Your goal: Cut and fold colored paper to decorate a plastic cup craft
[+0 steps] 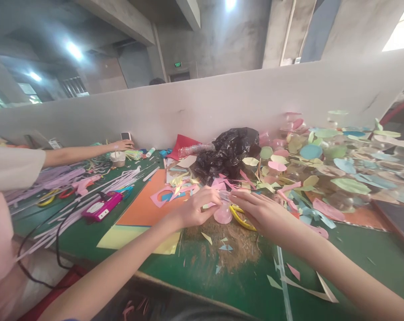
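Between my two hands, above the worn patch of the green table (218, 290), is a small clear plastic cup (225, 196) with a round pink base (222, 215). My left hand (202, 207) is closed, its thumb and fingers pinching the cup's left side. From the right, my right hand (255, 207) has its fingertips closed against the cup's upper edge; its thumb is hidden. A pair of yellow-handled scissors (242, 219) lies just under my right hand. Paper scraps lie around both hands.
Orange sheets (143, 205) and a yellow sheet (138, 240) lie left, near a magenta power box (103, 206). A black plastic bag (233, 151) sits behind. Paper-and-plastic pieces (311, 152) pile up right. At left, another person's hand (123, 145) reaches across beside a phone (125, 136).
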A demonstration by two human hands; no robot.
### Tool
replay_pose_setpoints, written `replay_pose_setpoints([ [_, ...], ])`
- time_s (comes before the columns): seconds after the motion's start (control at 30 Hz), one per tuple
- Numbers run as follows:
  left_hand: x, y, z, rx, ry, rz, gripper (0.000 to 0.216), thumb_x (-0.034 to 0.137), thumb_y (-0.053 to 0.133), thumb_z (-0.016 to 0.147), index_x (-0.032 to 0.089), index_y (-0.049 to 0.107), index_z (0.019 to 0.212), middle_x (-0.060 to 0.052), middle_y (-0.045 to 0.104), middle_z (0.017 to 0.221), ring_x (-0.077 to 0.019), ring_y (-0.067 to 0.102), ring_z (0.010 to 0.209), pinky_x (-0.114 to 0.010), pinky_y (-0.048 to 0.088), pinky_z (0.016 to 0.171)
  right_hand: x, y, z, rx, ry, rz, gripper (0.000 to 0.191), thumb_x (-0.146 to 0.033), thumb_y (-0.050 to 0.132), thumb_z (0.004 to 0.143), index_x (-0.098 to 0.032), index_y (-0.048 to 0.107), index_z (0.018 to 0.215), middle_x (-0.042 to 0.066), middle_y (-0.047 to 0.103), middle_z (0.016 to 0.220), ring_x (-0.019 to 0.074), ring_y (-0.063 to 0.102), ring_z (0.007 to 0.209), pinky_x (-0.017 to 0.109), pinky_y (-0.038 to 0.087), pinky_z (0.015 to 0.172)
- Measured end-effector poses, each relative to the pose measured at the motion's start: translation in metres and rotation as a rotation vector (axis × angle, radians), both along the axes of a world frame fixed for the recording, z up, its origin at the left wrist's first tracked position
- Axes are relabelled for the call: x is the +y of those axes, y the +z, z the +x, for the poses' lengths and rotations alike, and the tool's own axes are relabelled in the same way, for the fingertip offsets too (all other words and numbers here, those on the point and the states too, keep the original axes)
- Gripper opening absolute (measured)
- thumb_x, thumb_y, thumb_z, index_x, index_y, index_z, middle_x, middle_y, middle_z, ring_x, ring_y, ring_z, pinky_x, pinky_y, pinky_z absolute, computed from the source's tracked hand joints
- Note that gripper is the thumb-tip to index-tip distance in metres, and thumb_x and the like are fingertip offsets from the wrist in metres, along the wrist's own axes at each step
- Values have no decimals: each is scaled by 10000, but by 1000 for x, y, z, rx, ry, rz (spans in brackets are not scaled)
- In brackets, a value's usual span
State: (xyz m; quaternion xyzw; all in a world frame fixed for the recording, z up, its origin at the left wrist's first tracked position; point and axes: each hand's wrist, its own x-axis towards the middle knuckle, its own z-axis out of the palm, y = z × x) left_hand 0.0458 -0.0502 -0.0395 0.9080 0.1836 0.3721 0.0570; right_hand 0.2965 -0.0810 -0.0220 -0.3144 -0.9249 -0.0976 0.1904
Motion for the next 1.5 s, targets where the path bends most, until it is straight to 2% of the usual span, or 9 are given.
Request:
replay_pose_setpoints([
  [0.2,-5,6,-2,21,118,116,102,140,590,865,210,614,936,-85,603,1050,-214,526,1077,-411,445,957,3,-7,2,31,8,-7,491,-85,454,910,-188,469,1390,102,545,1392,254,561,1220,399,546,942],
  [0.37,-4,3,-7,61,94,107,196,133,570,864,193,551,1049,-92,593,1010,-206,554,1014,-387,484,893,3,-8,2,38,-2,-14,484,-73,439,914,-193,477,1381,98,542,1395,245,556,1227,404,533,968],
  [0.53,-5,5,-7,44,95,87,123,127,525,875,191,543,978,-87,589,977,-204,557,988,-377,491,861,0,-4,1,41,-2,-25,466,-61,429,906,-162,503,1355,112,557,1379,250,564,1222,404,543,960],
  [0.63,-6,6,-6,10,81,82,99,120,510,879,190,546,941,-79,586,948,-194,561,951,-365,491,840,0,-4,1,50,-2,-28,493,-37,412,894,-188,506,1354,99,556,1384,240,569,1221,393,543,961],
  [0.73,-4,4,-6,0,84,63,86,129,508,881,191,548,925,-79,594,941,-198,564,947,-372,488,839,0,-4,1,58,-4,-22,528,-17,412,872,-204,504,1357,88,554,1389,231,583,1206,383,547,959],
  [0.93,-1,-2,-8,-42,63,53,95,122,512,876,197,553,918,-69,591,896,-207,563,966,-380,484,849,0,-5,2,20,3,-9,587,24,412,821,-157,484,1375,105,543,1402,237,594,1193,375,562,935],
  [1.1,-3,-1,-7,-30,85,45,81,128,507,881,195,549,898,-66,592,892,-202,564,955,-375,477,846,0,-5,2,24,6,-9,584,19,417,819,-162,492,1369,107,545,1401,234,602,1188,364,570,922],
  [1.5,-5,4,-6,-23,96,60,87,121,490,884,191,536,908,-65,579,903,-194,559,922,-358,477,816,0,-9,3,62,-2,-35,653,11,425,832,-242,426,1435,95,512,1434,246,597,1199,367,577,901],
])
